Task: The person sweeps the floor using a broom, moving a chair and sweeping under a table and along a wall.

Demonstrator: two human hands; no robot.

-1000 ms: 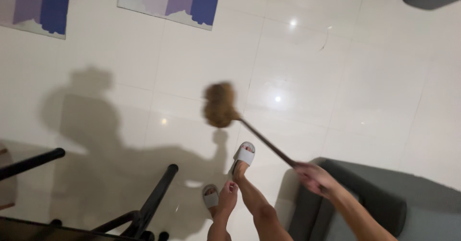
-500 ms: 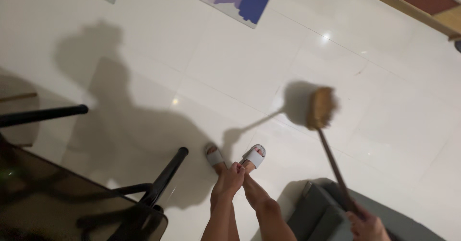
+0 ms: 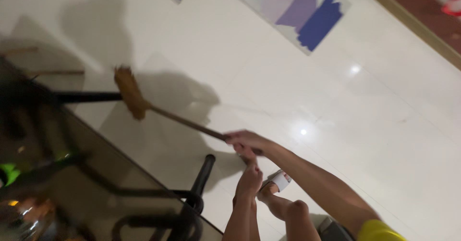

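Here, label by label:

Right hand [image 3: 242, 140]: closed in a fist around the top end of the broom handle [image 3: 187, 122]; the arm stretches out from the lower right, with a yellow sleeve [image 3: 379, 231] at the shoulder.

Left hand: not in view, so I cannot tell how far open it is or what it has.

Broom head [image 3: 129, 93]: brown bristles, blurred, down on the white tiled floor [image 3: 336, 101] just beside the edge of the glass desk [image 3: 96, 183], well apart from the hand.

Handle: thin and dark, slanting from the bristles up to the fist.

Legs and feet: bare legs below the hand, one foot in a white slipper [image 3: 278, 179] on the floor.

Desk: dark glass top on black tube legs [image 3: 201, 173], filling the lower left.

Floor: glossy tiles with light spots; a mat [image 3: 302, 15] with purple and blue shapes lies far off.
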